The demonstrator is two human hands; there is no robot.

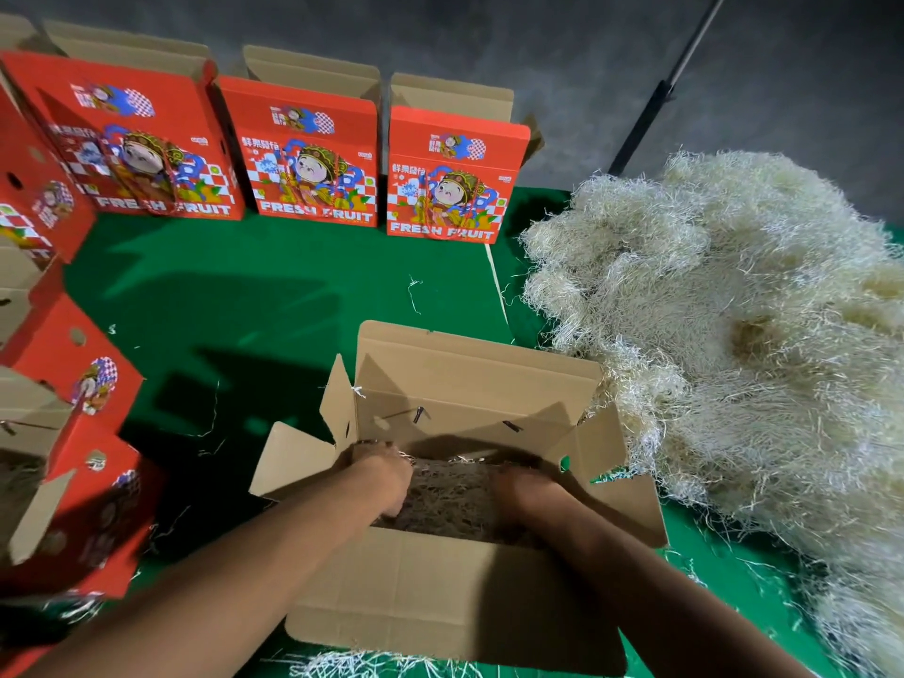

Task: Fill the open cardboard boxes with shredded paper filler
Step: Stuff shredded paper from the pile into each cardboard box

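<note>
— Down in the open box (469,486) just before you, both your hands are inside. Your left hand (386,474) lies on the shredded paper filler (447,491) with the fingers bent downward into it; whether they pinch some strands I cannot tell. Your right hand (521,486) is in shadow, also pressed on the filler, and its fingers I cannot see well.

— How will this material behave?

— I judge it very light and soft, springy like dry straw. The strands are thin, curly and tangled, so they hold to each other and come in clumps. It will not break, but loose strands fall away; some already lie on the green mat (244,296).

— Where should I take it?

— From the big pile (734,335), pale cream and fluffy, which touches the right flap of your box. Take hold deep in the mass with spread fingers, not at the surface, so that a whole clump comes.

— And the box?

— Plain brown corrugated cardboard, stiff, with four flaps open outward. The layer inside seems low, so I think more is needed.

— The others?

— Three red printed fruit boxes (308,149) stand upright at the far side, tops open; more red ones are at your left.
</note>
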